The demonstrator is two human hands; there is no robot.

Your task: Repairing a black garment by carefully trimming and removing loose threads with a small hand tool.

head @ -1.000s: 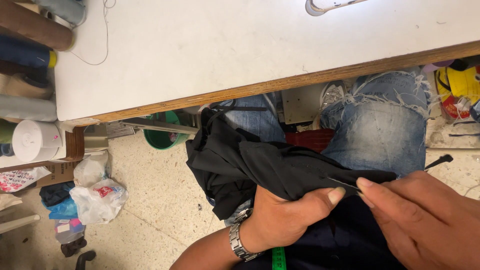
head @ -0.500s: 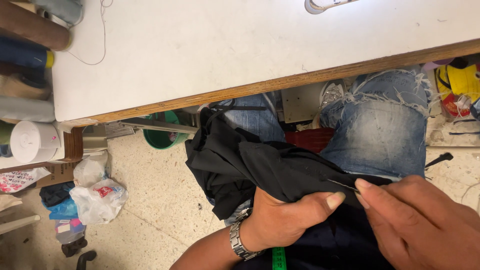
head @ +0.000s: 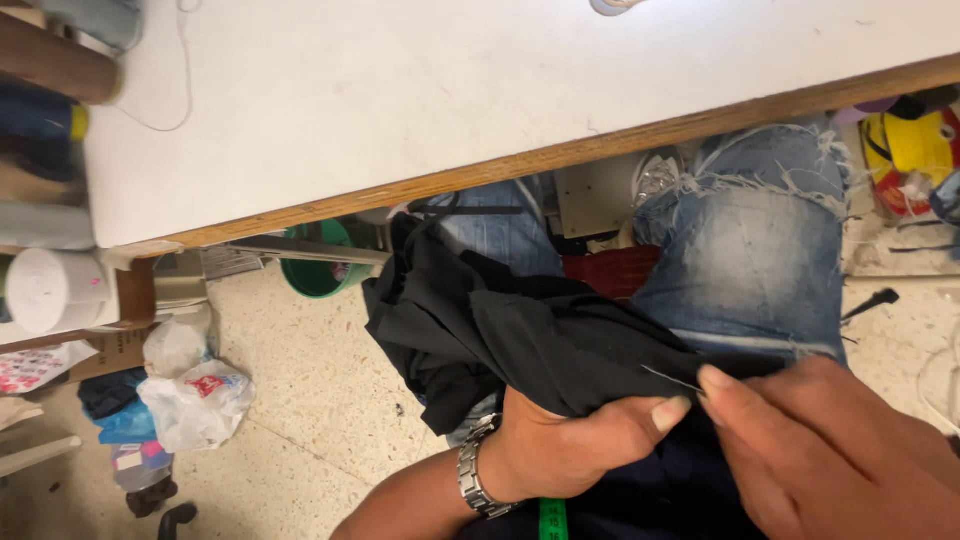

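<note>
My left hand (head: 575,450) is bunched around the black fabric (head: 520,345), thumb pressed down over a fold of it, the cloth spilling off my lap away from my wrist toward the green bucket (head: 318,270) under the table (head: 480,90). My right hand (head: 830,450) comes in from the other side, fingertips drawn together in a pinch right at the thumb tip of the left, and there is a thin pale thread (head: 672,378) running out from between them along the edge of the fabric. Compared with a second ago the right hand sits a touch closer to the left thumb and the thread looks shorter and tauter, so I judge the pull on that stitch is nearly through; the cloth itself has barely shifted. A metal watch (head: 478,480) rides on my left wrist, a green tape (head: 552,518) hangs just below it. Beyond my right hand is my torn denim knee (head: 750,235); off past my left forearm some plastic bags (head: 195,395) lie on the speckled floor (head: 300,440)
</note>
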